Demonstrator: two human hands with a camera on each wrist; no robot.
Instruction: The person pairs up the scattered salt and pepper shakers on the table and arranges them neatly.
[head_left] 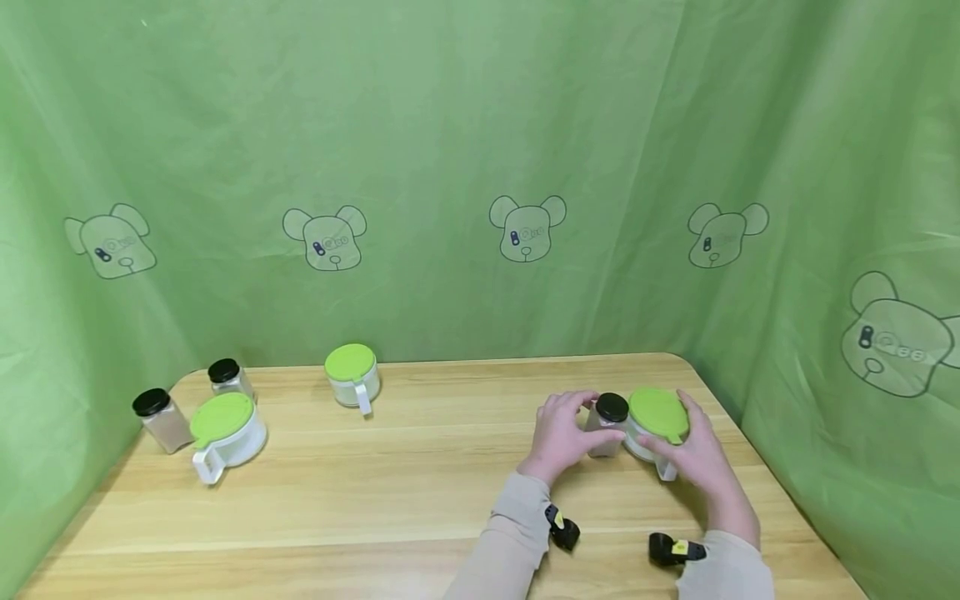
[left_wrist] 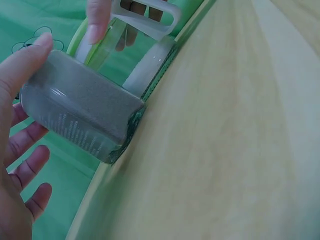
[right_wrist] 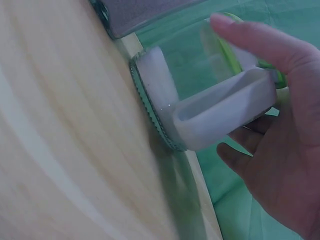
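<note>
From above, the head view faces forward and down across the desk [head_left: 420,508] to the green curtain [head_left: 435,108]; both wrist views, tilted, low and close, share the black-capped jar [left_wrist: 82,105] and green-lidded glass pot [right_wrist: 195,82].

Right side of table [head_left: 420,508]: lidded jar [head_left: 610,415] stands just left of handled canister [head_left: 658,412], left hand [head_left: 562,431] at the jar's left, right hand [head_left: 699,452] at the canister's right. Far left: second canister [head_left: 229,427] right of near jar [head_left: 165,423], before rear jar [head_left: 229,377]. Third canister [head_left: 351,372] between groups, near back edge, curtain [head_left: 442,150] behind.
</note>
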